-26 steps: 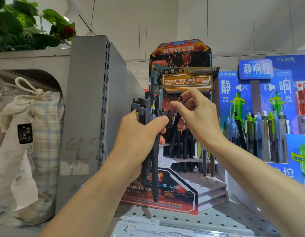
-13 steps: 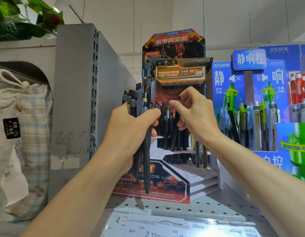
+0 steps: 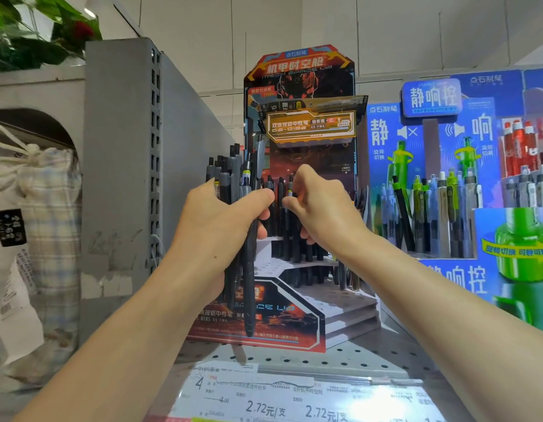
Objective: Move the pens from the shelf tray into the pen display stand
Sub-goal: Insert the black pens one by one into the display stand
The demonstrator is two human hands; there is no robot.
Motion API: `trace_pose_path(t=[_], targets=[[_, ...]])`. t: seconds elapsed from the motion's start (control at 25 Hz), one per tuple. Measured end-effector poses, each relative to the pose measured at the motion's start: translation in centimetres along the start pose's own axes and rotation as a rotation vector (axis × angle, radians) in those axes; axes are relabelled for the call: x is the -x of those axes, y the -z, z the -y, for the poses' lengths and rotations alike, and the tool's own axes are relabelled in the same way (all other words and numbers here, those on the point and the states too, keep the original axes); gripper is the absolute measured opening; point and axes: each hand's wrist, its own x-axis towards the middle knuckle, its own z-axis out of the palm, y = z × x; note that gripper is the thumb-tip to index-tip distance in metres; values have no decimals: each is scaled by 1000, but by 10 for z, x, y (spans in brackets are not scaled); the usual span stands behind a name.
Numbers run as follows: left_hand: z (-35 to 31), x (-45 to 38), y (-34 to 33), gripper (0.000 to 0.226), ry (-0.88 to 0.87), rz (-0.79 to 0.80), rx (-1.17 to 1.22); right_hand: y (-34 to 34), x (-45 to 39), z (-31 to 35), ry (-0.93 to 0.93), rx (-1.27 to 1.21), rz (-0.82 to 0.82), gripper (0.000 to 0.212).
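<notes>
My left hand (image 3: 215, 229) grips a bundle of dark grey and black pens (image 3: 233, 184) upright in front of the red and black pen display stand (image 3: 300, 312). One black pen hangs lower than the rest of the bundle. My right hand (image 3: 322, 214) is at the stand's upper tier, its thumb and fingers pinching the top of a black pen (image 3: 290, 190) that stands among several others in the holes. The stand's white stepped lower tiers (image 3: 346, 303) show open holes. No shelf tray is in view.
A blue display of green, grey and black pens (image 3: 440, 220) stands close to the right. A grey metal shelf upright (image 3: 127, 166) rises at the left, with a cloth drawstring bag (image 3: 36, 226) beyond it. Price labels (image 3: 282, 400) line the perforated shelf's front edge.
My right hand has lowered a little and closed its thumb and fingers on a pen top in the stand. My left hand keeps hold of the bundle. The view has shifted slightly.
</notes>
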Motion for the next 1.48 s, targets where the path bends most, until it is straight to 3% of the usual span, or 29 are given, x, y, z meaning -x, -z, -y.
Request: trace_pose_path(t=[0.36, 0.48, 0.56, 0.64, 0.72, 1.0, 1.16, 1.28, 1.36, 1.48], targets=[[-3, 2, 0, 26, 13, 18, -15, 8, 3, 7, -55, 30, 63, 22], [-6, 2, 0, 22, 26, 26, -9, 14, 3, 15, 47, 192, -65, 22], [-9, 0, -1, 19, 37, 34, -5, 21, 1, 23, 59, -241, -92, 17], [-12, -4, -2, 16, 25, 56, -30, 27, 4, 33, -32, -850, 124, 22], [-15, -6, -6, 15, 17, 85, -66, 29, 8, 36, -77, -1015, 271, 24], [-16, -7, -9, 15, 60, 129, -51, 31, 5, 28, -217, -1138, 231, 22], [-15, -8, -8, 24, 53, 80, -52, 34, -4, 20, -313, -1192, 41, 18], [-14, -8, -6, 11, 24, 44, -13, 33, -9, 12, -330, -1171, -104, 17], [-14, -8, -4, 15, -1, 13, -4, 31, -10, 6, -323, -1118, -141, 15], [-15, -10, 0, 17, -55, -18, -7, 22, -8, 2, -212, -778, -134, 9]])
